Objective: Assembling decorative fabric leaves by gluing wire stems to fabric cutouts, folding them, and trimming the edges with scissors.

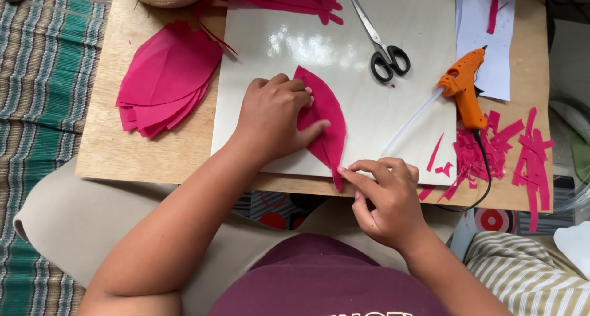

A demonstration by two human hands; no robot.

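While the head view looks straight down, the left hand (pixel 273 116) lies flat, fingers spread loosely, pressing on a magenta leaf-shaped paper petal (pixel 324 127); thumb rests on the petal's middle, fingertips on its upper edge. Nothing is gripped there, just pressed. The right hand (pixel 386 200) pinches the petal's pointed lower tip between thumb and index finger, other fingers curled in. The petal lies on a glossy pale square board (pixel 393 132), near its 6 o'clock edge, tip hanging just past it. The board sits on a low light wooden table (pixel 110 150).

At 9 o'clock from the left hand, a stack of matching magenta paper petals (pixel 165 79) lies on the table, partly beside the board. At 1 o'clock, black-handled metal scissors (pixel 382 42) lie shut on the board. At 3 o'clock, an orange hot glue gun (pixel 464 89) lies across the board's edge, glue stick poking out the back. Magenta paper scraps (pixel 504 150) are scattered at 4 o'clock.
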